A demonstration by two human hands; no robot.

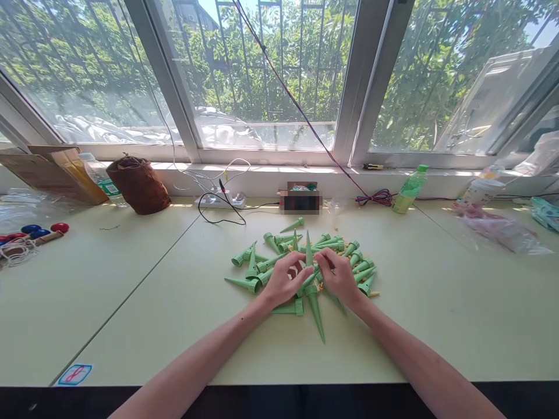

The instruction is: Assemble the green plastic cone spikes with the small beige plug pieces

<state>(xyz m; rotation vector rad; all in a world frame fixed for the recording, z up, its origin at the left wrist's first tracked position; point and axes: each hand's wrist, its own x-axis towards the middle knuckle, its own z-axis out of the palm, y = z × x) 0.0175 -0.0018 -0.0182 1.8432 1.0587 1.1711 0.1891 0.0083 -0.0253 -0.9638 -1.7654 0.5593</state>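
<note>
Over the middle of a pile of green plastic watering spikes, my left hand (285, 279) holds one green watering spike (308, 247), its tapered tip pointing up and away. Close by on the right, my right hand (341, 276) is closed, thumb and fingertips pinched together beside that spike. Whatever sits in this pinch is too small or hidden to name. Another spike (315, 314) lies under the hands with its point toward the front edge. More spikes (252, 265) with ribbed collars lie around both hands. Small tan pieces (374, 294) show among them at the right.
Behind the pile stand a small box (301, 201) and a white power strip (220, 199) with cables. A brown bag (138, 185) and red and blue balls (60, 227) are at left. A green bottle (409, 191) and a plastic bag (502, 230) are at right.
</note>
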